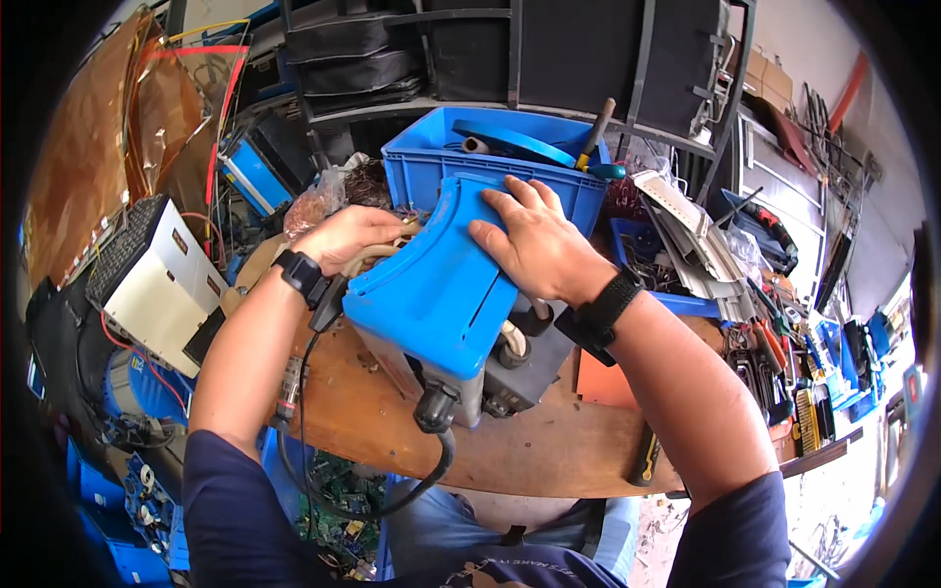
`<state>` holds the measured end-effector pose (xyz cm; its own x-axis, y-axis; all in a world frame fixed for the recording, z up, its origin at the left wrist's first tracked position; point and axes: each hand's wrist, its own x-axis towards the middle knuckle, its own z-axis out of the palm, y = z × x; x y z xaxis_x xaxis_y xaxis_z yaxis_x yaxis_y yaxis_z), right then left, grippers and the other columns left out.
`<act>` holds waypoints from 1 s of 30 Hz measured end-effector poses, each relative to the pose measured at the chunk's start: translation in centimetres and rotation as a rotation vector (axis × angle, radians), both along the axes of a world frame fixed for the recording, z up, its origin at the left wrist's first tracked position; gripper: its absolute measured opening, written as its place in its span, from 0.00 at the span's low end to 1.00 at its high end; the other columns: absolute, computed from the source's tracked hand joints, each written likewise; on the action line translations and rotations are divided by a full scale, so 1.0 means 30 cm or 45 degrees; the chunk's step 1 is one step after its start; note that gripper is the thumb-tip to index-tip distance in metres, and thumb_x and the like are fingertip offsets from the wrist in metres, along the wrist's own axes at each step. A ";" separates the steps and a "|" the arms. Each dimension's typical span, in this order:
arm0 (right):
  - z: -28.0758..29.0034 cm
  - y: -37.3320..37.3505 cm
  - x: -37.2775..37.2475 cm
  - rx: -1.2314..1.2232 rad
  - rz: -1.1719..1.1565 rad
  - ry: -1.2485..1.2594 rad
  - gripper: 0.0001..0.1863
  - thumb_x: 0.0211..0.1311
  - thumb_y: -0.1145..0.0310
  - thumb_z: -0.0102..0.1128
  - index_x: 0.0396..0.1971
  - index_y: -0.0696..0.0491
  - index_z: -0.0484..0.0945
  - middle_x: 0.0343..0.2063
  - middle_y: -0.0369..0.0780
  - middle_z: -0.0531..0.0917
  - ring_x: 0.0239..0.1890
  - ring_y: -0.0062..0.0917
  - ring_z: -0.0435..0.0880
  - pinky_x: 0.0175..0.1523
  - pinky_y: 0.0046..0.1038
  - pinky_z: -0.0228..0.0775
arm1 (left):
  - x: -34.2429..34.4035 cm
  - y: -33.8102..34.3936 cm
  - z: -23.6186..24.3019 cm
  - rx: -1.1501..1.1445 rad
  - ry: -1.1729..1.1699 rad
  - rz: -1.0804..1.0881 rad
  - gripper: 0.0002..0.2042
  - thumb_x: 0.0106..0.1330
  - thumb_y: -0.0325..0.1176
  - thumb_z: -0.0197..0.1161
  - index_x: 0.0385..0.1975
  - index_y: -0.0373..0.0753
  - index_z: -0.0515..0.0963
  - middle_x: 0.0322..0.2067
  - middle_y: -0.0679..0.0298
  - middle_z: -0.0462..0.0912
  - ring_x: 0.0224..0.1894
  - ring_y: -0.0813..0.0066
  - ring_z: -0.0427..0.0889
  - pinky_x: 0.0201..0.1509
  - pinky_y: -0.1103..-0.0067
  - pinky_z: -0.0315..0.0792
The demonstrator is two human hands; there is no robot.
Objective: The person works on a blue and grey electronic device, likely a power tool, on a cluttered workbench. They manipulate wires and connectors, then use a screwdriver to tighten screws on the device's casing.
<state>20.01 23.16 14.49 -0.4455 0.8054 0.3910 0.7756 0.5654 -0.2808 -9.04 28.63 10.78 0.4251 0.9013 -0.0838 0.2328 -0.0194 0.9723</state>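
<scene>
Blue-topped grey machine (417, 304) on wooden table (539, 456), dark cable (446, 459) attached.

Grey body (397, 368) mostly hidden under blue cover (431, 289)

A wooden table (529, 456) bears a blue-topped device (431, 304) and an orange sheet (603, 382)

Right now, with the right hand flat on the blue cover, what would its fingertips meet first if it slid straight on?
Probably the near wall of the blue plastic crate, just beyond the right hand; the height is unclear, so they might clear its rim.
</scene>
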 end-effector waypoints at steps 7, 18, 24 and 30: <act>0.007 0.006 -0.021 -0.031 -0.016 -0.011 0.34 0.66 0.44 0.41 0.61 0.55 0.65 0.65 0.53 0.57 0.69 0.50 0.50 0.65 0.55 0.54 | 0.061 -0.063 0.053 0.188 0.184 0.019 0.10 0.65 0.31 0.60 0.39 0.31 0.82 0.31 0.66 0.83 0.31 0.84 0.79 0.36 0.85 0.74; 0.041 0.014 -0.033 -0.153 -0.004 -0.133 0.36 0.67 0.42 0.37 0.63 0.55 0.61 0.67 0.54 0.54 0.70 0.51 0.46 0.68 0.49 0.51 | 0.074 -0.103 0.014 0.081 0.189 0.180 0.13 0.69 0.37 0.56 0.43 0.34 0.79 0.34 0.67 0.82 0.32 0.84 0.79 0.35 0.83 0.74; 0.091 -0.008 -0.006 -0.170 0.049 -0.194 0.37 0.66 0.40 0.39 0.62 0.56 0.64 0.63 0.54 0.61 0.67 0.49 0.55 0.67 0.46 0.54 | 0.006 -0.179 0.018 -0.164 0.016 0.117 0.13 0.69 0.39 0.54 0.42 0.37 0.78 0.37 0.65 0.82 0.35 0.81 0.81 0.34 0.80 0.77; 0.125 -0.150 0.112 -0.299 0.021 -0.144 0.39 0.61 0.41 0.53 0.50 0.68 0.71 0.49 0.59 0.74 0.55 0.47 0.73 0.60 0.38 0.65 | -0.007 -0.209 0.034 0.280 0.522 0.072 0.16 0.65 0.30 0.58 0.51 0.31 0.75 0.43 0.60 0.83 0.42 0.79 0.81 0.47 0.80 0.75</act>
<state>23.37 18.66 18.22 -0.4895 0.8604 0.1416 0.8006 0.5078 -0.3180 -9.24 22.37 11.81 0.3463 0.9373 -0.0391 0.6035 -0.1907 0.7742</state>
